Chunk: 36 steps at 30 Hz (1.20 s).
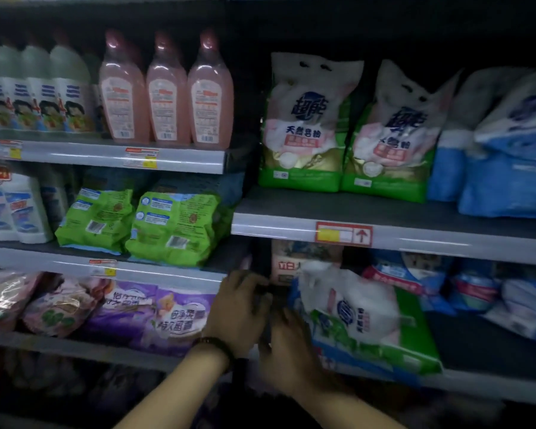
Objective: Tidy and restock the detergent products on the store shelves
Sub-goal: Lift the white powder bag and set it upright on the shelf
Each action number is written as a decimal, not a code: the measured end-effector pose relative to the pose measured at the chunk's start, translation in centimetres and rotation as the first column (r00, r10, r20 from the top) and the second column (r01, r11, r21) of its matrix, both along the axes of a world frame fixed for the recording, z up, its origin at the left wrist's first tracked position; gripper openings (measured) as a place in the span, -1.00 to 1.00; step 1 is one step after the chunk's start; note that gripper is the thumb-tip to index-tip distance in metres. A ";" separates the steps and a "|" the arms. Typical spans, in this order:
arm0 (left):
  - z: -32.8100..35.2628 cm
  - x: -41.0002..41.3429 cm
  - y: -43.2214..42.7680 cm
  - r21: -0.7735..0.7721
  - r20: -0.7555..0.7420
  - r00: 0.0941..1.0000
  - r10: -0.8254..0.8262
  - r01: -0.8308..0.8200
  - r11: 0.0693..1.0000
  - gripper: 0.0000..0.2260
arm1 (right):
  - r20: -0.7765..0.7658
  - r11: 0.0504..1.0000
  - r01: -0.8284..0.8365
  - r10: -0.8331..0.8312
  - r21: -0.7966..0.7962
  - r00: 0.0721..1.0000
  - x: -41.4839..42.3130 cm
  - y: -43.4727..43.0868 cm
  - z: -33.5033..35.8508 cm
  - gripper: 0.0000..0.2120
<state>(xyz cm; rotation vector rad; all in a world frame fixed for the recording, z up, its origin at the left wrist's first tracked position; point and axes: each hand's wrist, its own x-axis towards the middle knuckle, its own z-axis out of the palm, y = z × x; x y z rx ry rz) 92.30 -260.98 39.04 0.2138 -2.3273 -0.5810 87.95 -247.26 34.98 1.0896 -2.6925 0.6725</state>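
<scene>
1. Dim store shelving [276, 226] fills the frame.
2. White-and-green detergent powder bag [362, 317] lies tilted on the lower right shelf [477, 345].
3. Right hand [288, 345] meets its left edge, left hand [239, 308] just beside; blur hides both grips.
4. Two matching bags [304, 125] stand upright above.

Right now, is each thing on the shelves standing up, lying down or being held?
Pink bottles: standing upright in a row.
Green-white bags: standing upright, side by side.
Green packs: lying down.
Blue bags: piled, lying.
Lower bag: lying tilted.
Left hand: beside that bag, grip too blurred to tell.
Right hand: at that bag's left edge, grip blurred.
</scene>
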 end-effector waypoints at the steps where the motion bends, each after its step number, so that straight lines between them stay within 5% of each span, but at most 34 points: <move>1: -0.7 -0.3 1.6 0.019 0.054 0.997 -0.062 0.061 0.998 -0.74 | 0.036 0.999 0.034 -0.035 0.040 0.999 -0.5 2.2 -0.3 -0.53; 7: -4.1 -3.2 9.0 -0.010 0.453 0.878 -0.155 0.179 0.984 -0.47 | 0.081 0.960 0.213 -0.231 0.183 0.970 -3.1 13.4 -1.3 -0.51; 11: -6.4 -7.1 11.5 -0.132 0.614 0.782 -0.110 0.239 0.962 -0.26 | 0.074 0.926 0.302 -0.326 0.224 0.943 -6.0 18.3 -2.8 -0.44; 14: -6.9 -9.4 13.2 -0.088 0.710 0.693 -0.122 0.260 0.962 -0.21 | 0.078 0.917 0.324 -0.350 0.232 0.933 -8.9 20.2 -3.6 -0.28; 22: -9.7 -11.5 13.6 0.070 0.788 0.592 -0.171 0.191 0.979 -0.15 | 0.073 0.858 0.295 -0.356 0.420 0.932 -14.8 20.6 -5.3 -0.03; 30: -12.4 -11.5 13.9 -0.080 0.763 0.642 -0.080 0.216 0.973 0.01 | -0.008 0.828 0.313 -0.349 0.465 0.937 -16.7 20.4 -3.4 -0.46; 36: -11.9 -9.9 15.7 0.133 0.601 0.775 -0.196 0.145 0.981 0.08 | 0.134 0.816 0.277 -0.392 0.506 0.910 -17.9 21.0 1.1 -0.58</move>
